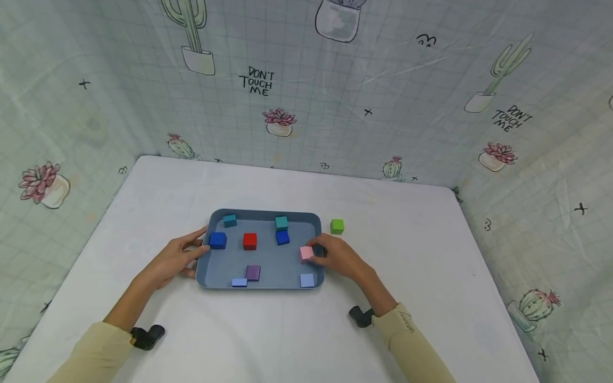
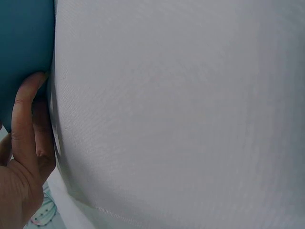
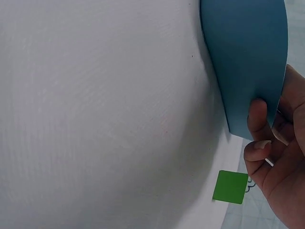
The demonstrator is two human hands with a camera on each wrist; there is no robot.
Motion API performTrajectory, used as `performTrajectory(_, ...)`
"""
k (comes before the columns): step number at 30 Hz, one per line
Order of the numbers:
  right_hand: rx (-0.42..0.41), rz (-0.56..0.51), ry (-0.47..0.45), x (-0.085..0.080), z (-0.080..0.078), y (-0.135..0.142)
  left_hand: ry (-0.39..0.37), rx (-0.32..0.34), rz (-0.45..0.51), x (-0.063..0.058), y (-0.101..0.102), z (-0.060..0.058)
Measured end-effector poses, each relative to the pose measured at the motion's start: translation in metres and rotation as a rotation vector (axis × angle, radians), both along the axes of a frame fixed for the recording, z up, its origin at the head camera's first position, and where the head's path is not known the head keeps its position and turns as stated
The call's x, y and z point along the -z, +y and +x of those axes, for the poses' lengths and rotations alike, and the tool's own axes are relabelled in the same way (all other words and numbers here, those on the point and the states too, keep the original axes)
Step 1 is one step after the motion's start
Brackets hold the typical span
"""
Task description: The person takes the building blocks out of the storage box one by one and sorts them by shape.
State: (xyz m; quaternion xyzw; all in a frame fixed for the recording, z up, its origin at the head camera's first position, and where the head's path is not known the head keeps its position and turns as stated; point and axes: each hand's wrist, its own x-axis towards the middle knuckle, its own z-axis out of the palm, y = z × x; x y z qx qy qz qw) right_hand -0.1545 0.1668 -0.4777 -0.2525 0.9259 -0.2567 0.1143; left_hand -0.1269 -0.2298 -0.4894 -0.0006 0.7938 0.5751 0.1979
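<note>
A grey-blue tray with a raised rim lies on the table. My left hand grips its left side, thumb over the rim close to a blue cube. In the left wrist view, fingers lie along the tray's outer wall. Near the right rim, my right hand pinches a pink cube between thumb and index finger. The pink cube is hidden behind the tray wall in the right wrist view, where another fingertip touches that wall's outside.
Inside the tray stand a red cube, a second blue cube, teal blocks, a purple block and light blue blocks. Outside, beyond the right rim, sits a green cube. Patterned cloth surrounds the white table.
</note>
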Motion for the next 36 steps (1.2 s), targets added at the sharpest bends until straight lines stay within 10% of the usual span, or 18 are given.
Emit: performTrajectory(36, 0.043, -0.037, 0.011, -0.012, 0.003, 0.002, 0.002, -0.005, -0.028, 0.003, -0.001, 0.001)
